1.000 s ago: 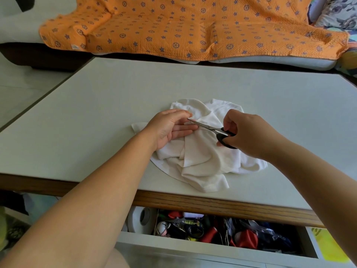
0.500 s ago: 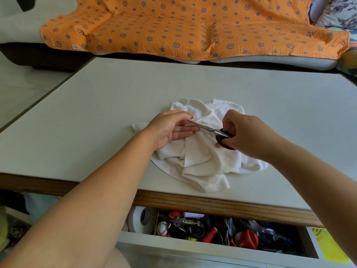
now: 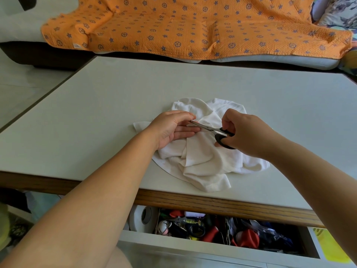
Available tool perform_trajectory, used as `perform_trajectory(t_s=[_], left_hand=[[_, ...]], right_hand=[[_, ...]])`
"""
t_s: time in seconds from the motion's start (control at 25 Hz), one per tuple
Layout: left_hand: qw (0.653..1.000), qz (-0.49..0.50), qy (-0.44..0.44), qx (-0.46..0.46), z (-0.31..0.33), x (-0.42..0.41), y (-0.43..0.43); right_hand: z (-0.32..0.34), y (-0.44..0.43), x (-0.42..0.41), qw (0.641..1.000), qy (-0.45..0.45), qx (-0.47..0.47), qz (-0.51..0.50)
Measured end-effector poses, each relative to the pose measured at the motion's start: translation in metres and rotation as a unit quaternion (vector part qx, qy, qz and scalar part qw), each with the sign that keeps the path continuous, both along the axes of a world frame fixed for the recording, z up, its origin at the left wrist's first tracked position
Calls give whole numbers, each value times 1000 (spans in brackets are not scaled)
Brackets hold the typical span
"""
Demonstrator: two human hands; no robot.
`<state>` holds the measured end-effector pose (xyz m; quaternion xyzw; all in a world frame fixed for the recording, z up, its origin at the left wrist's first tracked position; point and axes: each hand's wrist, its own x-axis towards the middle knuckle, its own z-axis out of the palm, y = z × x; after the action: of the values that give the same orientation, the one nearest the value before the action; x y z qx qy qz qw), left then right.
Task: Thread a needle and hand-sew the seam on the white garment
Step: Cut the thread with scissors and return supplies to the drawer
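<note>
The crumpled white garment [image 3: 201, 161] lies on the table near its front edge. My left hand [image 3: 172, 128] rests on the garment's left part. Its thumb and forefinger pinch something fine at a fold, apparently thread, too thin to make out, while the other fingers lie straight on the cloth. My right hand [image 3: 245, 134] grips black-handled scissors [image 3: 210, 129] over the garment. The blades point left and their tips touch my left fingertips. No needle can be seen.
The pale table top [image 3: 96, 117] has a wooden front edge. Below it an open drawer [image 3: 212, 246] holds tape, a bell, scissors and several red and dark items. An orange patterned blanket [image 3: 193, 26] covers the sofa behind the table.
My right hand has shifted very slightly with the scissors; the blade tips stay at my left fingertips. The garment and left hand have not moved.
</note>
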<state>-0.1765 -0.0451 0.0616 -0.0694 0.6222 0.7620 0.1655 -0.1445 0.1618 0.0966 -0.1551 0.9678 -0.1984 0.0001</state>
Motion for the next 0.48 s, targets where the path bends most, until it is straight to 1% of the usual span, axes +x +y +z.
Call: perform_trajectory(t_s=[0.32, 0.48], left_hand=[[1000, -4, 1, -3, 1, 1, 0], [1000, -8, 0, -3, 1, 1, 0]], right_hand=[[0, 1, 1, 1000, -13, -3, 2], [0, -1, 0, 1000, -5, 0, 3]])
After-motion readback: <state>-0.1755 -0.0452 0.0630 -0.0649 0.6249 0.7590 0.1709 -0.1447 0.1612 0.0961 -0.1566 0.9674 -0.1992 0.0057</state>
